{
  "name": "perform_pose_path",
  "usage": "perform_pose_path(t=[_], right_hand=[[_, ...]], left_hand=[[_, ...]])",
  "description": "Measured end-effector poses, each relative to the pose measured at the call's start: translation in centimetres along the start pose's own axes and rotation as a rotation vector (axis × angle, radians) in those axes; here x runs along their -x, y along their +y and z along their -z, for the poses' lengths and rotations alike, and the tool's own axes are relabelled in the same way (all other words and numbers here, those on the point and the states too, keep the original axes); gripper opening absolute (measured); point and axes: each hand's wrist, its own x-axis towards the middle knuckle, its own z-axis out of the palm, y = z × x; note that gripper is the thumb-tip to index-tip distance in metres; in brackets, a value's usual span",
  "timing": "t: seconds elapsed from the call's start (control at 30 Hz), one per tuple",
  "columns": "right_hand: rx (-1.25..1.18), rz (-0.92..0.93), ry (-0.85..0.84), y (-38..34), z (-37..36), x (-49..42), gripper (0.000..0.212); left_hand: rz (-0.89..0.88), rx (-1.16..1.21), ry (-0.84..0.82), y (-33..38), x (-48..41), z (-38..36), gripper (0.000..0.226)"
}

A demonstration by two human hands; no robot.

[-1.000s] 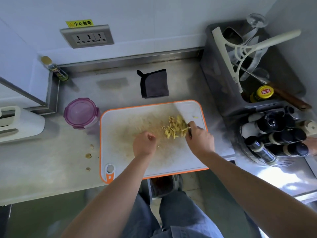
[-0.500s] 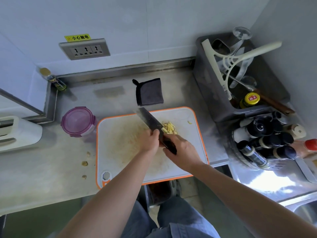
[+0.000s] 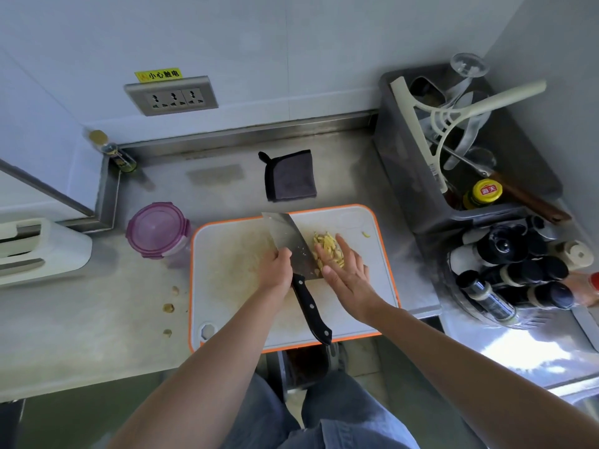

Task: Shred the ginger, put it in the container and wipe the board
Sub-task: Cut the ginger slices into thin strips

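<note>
Steel counter (image 3: 81,335) below a pale wall (image 3: 291,43), bearing one board (image 3: 233,254) at its front edge, one container (image 3: 155,230) just left, one cloth (image 3: 290,175) behind, three scraps (image 3: 167,308) further left. Left hand (image 3: 278,270) gripping one knife (image 3: 285,234), right hand (image 3: 346,273) flat, fingers straight, against the ginger (image 3: 327,247) mid-board

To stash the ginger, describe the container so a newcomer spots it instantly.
Start at the orange-rimmed cutting board on the steel counter. Just off its far-left corner stands the container, round with a purple lid, the only purple thing there.
</note>
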Motion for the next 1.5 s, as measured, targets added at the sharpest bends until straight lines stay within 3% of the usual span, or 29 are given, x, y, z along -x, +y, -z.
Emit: perform_pose_path(t=[0.07,0.2,0.33,0.47,0.6,0.73,0.83,0.9,1.07,1.23,1.4,1.5], right_hand=[[0.021,0.095,-0.043,-0.6,-0.2,0.1,0.054],[0.034,-0.029,-0.011,-0.3,-0.1,-0.1,0.059],[0.07,0.165,-0.082,-0.7,0.1,0.4,0.052],[0.086,0.029,-0.026,-0.4,0.2,0.3,0.073],[0.106,0.186,-0.114,-1.1,0.0,0.7,0.051],[0.045,0.046,-0.051,-1.1,0.0,0.4,0.065],[-0.016,0.276,-0.109,-3.3,0.0,0.7,0.054],[0.021,0.337,-0.158,-3.9,-0.5,0.4,0.054],[0.133,0.023,-0.172,-1.3,0.2,-0.7,0.057],[0.074,0.268,-0.151,-4.1,0.2,-1.2,0.056],[0.16,-0.023,-0.1,-1.4,0.9,-1.9,0.056],[0.138,0.123,-0.064,-2.8,0.9,-2.0,0.058]], left_hand=[[-0.006,0.022,0.012,-0.1,-0.1,0.1,0.019],[0.011,0.051,0.029,-0.1,-0.4,0.4,0.021],[0.008,0.071,0.057,-0.3,-0.6,0.8,0.022],[-0.01,0.082,0.062,-0.4,-0.5,1.1,0.024],[-0.022,0.086,0.057,-0.6,-0.4,1.2,0.026],[-0.018,0.073,0.054,-0.7,-0.1,1.2,0.027],[-0.035,0.066,0.039,-0.6,0.2,1.1,0.03],[-0.048,0.071,0.013,-0.5,0.6,1.0,0.031],[-0.052,0.062,0.043,-0.9,1.0,1.5,0.024],[-0.062,0.1,-0.03,-0.4,1.2,1.4,0.031],[-0.119,0.013,-0.035,-0.6,1.4,1.5,0.022],[-0.143,-0.011,-0.034,-0.8,1.4,1.4,0.028]])
